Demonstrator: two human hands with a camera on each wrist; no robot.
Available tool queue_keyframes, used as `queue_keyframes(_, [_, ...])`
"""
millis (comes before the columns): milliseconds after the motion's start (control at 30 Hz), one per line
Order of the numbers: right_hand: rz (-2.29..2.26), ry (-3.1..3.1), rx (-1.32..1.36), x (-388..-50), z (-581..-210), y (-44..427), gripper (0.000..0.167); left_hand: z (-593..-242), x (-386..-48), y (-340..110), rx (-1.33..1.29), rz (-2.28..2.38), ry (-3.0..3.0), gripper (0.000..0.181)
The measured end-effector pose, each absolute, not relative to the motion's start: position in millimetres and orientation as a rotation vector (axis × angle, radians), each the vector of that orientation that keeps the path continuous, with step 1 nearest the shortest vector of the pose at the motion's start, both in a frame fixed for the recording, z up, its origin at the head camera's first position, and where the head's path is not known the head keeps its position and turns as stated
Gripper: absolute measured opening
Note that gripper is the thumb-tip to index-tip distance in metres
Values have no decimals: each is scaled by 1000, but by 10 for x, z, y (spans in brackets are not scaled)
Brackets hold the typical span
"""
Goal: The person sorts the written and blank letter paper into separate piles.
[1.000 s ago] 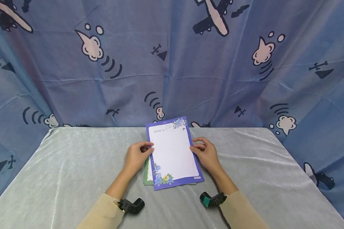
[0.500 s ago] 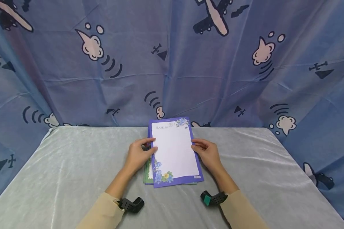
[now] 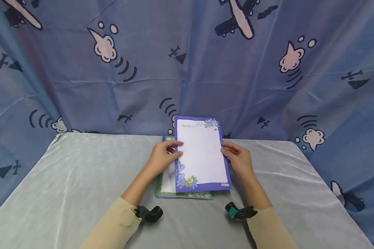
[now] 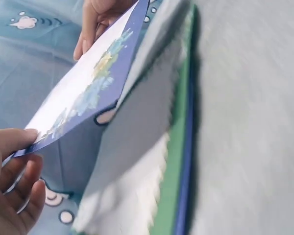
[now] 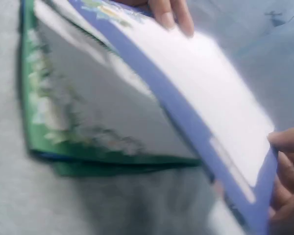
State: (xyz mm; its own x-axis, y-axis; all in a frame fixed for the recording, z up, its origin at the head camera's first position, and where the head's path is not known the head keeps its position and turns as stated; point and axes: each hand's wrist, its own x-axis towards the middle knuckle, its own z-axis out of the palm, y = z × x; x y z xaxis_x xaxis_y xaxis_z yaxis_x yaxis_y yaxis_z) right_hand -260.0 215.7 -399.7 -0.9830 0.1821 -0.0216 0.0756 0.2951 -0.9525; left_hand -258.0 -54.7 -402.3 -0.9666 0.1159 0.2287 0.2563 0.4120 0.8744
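Observation:
A purple-bordered sheet of writing paper, with blue and yellow flowers in its corners and faint handwriting at the top, is held up between both hands. My left hand pinches its left edge, thumb on the face and fingers behind. On the opposite edge, my right hand pinches it the same way. Below lies a stack of papers topped by a green-bordered sheet, partly hidden by the raised one. Both wrist views show a gap between the purple-bordered sheet and the stack.
A pale grey velvety cloth covers the table. Behind its back edge hangs a blue curtain printed with planes and clouds. Dark wrist cameras sit on both wrists near the beige sleeves.
Both hands have carried the purple-bordered sheet up and to the right, off the stack. More of the green-bordered sheet shows beneath. The head view has shifted slightly.

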Motion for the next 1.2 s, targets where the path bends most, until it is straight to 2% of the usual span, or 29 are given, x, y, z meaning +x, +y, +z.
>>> queue_keyframes(533, [1552,-2476,-308,-2446,-3452,2479,39,-3776,-2562,2,-237,-1874,-2299,37])
queue_keyframes(867, [1453,-2474,-394,-2362,-3352,2769,40,-3704,-2541,418,-155,-1962,-2223,43])
queue_keyframes(1200, [1379,-2481,-476,-2314,-3291,3038,40,-3759,-2547,710,-180,-2019,-2192,37])
